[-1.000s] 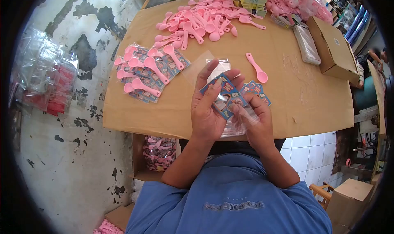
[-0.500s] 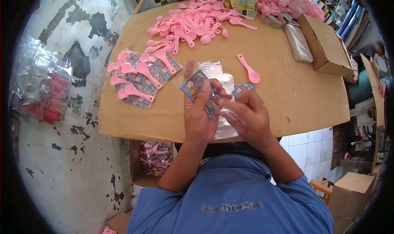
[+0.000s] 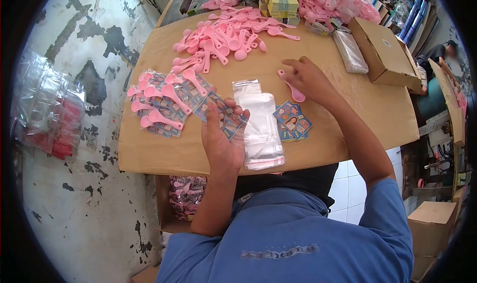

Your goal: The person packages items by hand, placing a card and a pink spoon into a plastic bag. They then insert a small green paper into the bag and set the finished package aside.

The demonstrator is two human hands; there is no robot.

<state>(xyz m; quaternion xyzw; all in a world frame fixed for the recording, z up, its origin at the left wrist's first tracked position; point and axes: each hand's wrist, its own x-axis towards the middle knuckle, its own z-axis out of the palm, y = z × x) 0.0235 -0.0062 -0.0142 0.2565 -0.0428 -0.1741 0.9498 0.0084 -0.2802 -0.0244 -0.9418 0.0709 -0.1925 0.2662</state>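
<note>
My left hand grips a blue printed card in a clear plastic bag, thumb on top. Above a single pink measuring spoon hovers my right hand, fingers apart; contact with the spoon cannot be made out. Between the hands lies a stack of clear plastic bags. Beside it, to the right, is a small pile of blue printed cards. Left of my left hand, several pink spoons rest on bagged cards.
A heap of pink spoons covers the far part of the brown table. Behind it stand yellow card stacks and a bag of spoons. A cardboard box sits back right. A person is at the far right.
My right hand has left the bagged card and moved up and right to the loose spoon. The left hand, still holding the card, has shifted left and down, uncovering the bag stack.
</note>
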